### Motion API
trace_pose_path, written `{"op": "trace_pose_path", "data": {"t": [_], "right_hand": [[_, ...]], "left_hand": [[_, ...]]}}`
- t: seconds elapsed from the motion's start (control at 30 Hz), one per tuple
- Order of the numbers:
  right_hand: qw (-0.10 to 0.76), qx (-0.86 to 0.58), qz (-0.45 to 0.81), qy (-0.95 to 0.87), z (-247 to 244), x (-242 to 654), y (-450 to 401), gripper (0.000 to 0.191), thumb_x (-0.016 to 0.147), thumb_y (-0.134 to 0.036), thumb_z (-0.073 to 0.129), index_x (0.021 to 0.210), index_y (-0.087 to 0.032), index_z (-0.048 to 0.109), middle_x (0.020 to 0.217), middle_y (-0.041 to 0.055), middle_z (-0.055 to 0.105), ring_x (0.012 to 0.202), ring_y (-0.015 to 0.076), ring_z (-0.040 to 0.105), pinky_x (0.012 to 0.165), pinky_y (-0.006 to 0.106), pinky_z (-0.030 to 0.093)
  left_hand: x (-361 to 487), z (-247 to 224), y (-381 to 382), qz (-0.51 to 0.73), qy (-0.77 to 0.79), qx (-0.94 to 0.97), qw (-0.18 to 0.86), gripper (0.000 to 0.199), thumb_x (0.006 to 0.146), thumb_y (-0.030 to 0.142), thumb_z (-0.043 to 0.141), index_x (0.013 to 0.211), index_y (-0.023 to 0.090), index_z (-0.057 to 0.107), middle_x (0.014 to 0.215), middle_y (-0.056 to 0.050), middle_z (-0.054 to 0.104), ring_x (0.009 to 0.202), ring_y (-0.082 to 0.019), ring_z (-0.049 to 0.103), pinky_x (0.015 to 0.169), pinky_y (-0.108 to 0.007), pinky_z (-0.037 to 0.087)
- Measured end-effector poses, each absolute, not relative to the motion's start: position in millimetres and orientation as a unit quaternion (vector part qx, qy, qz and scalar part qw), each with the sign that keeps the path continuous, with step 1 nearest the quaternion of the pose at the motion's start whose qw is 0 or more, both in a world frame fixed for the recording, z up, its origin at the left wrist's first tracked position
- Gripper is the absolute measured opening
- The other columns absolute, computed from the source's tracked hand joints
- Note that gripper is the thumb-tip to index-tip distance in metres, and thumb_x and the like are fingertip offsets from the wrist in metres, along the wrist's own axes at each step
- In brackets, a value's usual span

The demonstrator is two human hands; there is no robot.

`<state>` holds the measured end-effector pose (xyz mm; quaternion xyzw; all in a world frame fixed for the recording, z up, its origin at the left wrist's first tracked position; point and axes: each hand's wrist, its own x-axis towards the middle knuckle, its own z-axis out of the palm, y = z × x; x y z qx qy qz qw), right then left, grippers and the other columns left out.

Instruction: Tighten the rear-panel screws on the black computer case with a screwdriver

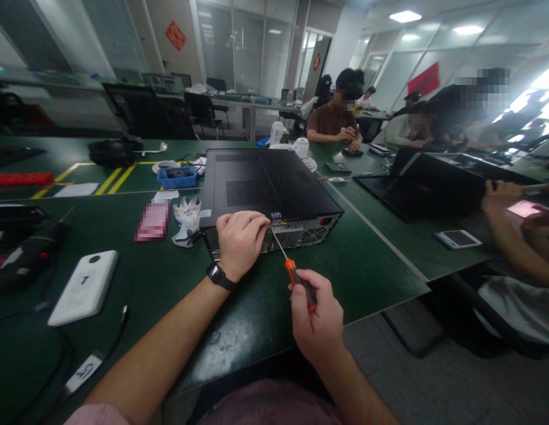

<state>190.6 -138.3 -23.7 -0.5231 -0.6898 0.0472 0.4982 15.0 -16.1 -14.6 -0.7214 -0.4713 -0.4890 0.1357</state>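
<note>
From where I stand, the job looks partway at best: the black computer case [274, 186] lies flat on the green table [381, 268], back face toward the worker and near the table's front edge, with its top panel [278, 174] seated on it and no gap that I can make out. The right hand [319, 310] is wrapped firmly round the handle of an orange-and-black screwdriver [296, 277], whose tip reaches the case's rear edge. The left hand [241, 242] bunches its fingers just beside that tip, over the case's near-left corner; I can't tell if they pinch anything. Nor can I see whether any screw is out, so I'd judge the work at this edge unfinished. As for room, the best stretch is off the case's right side, out to the pale seam [381, 234], and forward to the table's front edge, where the driver hand has space to turn. The left is tighter: a glove [187, 221] lies right by the case, with a pink packet [153, 221] beyond it and a blue tray [181, 182] near the far-left corner. Past the seam, a phone [458, 238] lies near a neighbour's hands [500, 198].
</note>
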Motion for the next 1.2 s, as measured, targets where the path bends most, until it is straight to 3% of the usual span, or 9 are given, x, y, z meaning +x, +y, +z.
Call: {"op": "trace_pose_path", "data": {"t": [1.2], "right_hand": [[0.5,-0.551,0.039,-0.667,-12,188,-133,0.021,0.101,-0.033,0.054,0.116,-0.022,0.064,0.083,0.0029,0.075,0.063,0.0152,0.073,0.059,0.027,0.057]], "left_hand": [[17,-16,-15,-0.514,-0.464,-0.712,0.117,0.007,0.099,0.025,0.067,0.095,0.027,0.073,0.104,0.002,0.08,0.098,-0.018,0.071,0.091,-0.043,0.037]]}}
